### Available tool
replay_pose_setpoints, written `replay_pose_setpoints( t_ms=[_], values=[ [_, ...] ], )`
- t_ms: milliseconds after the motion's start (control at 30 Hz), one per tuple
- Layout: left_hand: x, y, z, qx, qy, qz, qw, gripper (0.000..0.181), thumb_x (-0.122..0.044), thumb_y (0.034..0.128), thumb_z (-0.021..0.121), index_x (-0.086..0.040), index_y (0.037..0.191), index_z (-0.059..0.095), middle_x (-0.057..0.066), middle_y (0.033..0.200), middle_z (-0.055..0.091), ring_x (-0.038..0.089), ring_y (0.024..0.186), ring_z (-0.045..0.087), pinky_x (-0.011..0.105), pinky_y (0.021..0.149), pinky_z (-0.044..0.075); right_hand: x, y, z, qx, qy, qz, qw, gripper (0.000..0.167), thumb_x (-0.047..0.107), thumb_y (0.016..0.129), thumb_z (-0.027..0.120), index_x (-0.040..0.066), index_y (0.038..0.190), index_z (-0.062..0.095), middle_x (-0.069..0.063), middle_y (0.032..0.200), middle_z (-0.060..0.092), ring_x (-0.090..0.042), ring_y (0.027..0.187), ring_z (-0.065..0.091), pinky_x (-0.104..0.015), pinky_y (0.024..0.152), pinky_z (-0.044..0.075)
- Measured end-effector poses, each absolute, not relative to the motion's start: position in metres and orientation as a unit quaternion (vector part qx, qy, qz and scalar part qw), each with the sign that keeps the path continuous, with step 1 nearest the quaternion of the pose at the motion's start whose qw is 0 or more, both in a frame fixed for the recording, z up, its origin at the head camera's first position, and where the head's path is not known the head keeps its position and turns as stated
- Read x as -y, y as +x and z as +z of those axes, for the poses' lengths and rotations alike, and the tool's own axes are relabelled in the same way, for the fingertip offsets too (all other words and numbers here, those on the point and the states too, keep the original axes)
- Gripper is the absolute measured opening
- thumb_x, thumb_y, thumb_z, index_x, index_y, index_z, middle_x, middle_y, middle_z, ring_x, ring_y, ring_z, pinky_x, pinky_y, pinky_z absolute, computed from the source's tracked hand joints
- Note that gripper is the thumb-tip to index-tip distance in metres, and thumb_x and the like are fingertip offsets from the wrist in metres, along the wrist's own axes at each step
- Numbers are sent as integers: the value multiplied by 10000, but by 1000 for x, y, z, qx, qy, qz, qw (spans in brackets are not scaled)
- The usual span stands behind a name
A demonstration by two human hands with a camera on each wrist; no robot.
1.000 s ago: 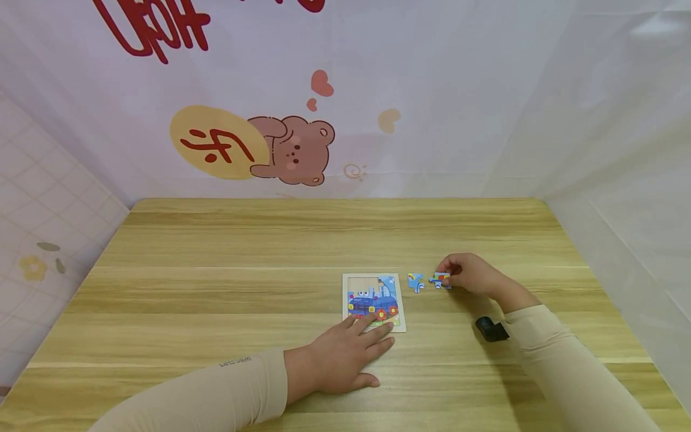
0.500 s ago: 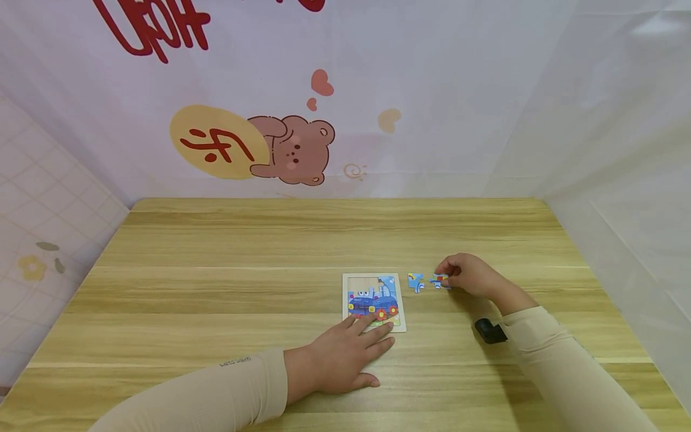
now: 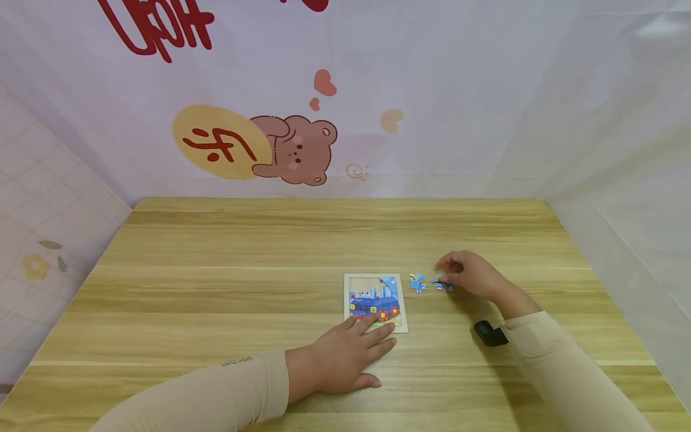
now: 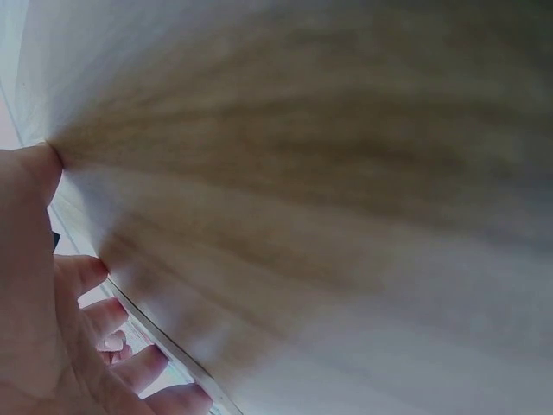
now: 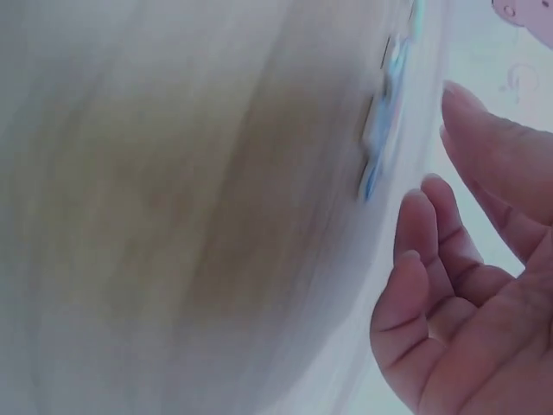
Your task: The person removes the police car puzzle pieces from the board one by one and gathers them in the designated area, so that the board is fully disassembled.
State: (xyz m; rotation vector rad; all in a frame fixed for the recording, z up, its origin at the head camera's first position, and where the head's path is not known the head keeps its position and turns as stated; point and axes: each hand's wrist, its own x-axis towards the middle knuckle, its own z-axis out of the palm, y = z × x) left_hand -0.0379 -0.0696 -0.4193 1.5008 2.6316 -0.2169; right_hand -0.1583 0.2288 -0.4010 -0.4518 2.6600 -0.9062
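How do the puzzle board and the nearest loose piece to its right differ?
Size: the puzzle board is much larger than the loose piece.
Outline: the puzzle board is square with a straight pale border; the loose piece is irregular and borderless.
Contact: the left hand's fingertips rest on the puzzle board's near edge; no hand touches the loose piece.
Shared: both lie on the table and show blue print.

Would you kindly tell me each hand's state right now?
Left hand: open, resting on the puzzle.
Right hand: at a puzzle piece; grip cannot be told.
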Motion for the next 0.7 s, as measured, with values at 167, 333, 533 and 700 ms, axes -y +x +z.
replay_pose_setpoints(
  t_ms=[167,333,533,700],
  values=[
    [69,-38,-418,-866,492,-76,51,661,-618,972,331,-235,1509,348,-14,1583,257,257,1423,285,382,1094,341,-216,-156,-398,-927,-149,-321,122,271,65,881,680,-41,1128,647,-200,1070,611,-309,940,560,-431,799,465],
    [68,-38,-418,-866,491,-77,51,659,-619,972,328,-237,1508,350,-16,1584,256,259,1425,283,384,1092,345,-201,-152,-399,-925,-138,-337,106,294,42,893,658,-39,1174,629,-221,1163,578,-349,1000,565,-449,795,489],
    [68,-38,-418,-865,491,-77,60,661,-624,972,311,-242,1511,343,-18,1588,244,257,1429,271,386,1097,337,-181,-144,-399,-917,-139,-359,105,296,44,894,661,-34,1178,624,-195,1160,567,-337,1020,547,-431,817,477],
    [68,-39,-419,-864,492,-78,66,665,-625,973,300,-238,1513,336,-12,1590,237,258,1428,268,384,1105,322,-167,-139,-399,-915,-149,-357,112,292,44,898,658,2,1186,632,-156,1160,575,-314,1030,544,-431,836,477]
  ],
)
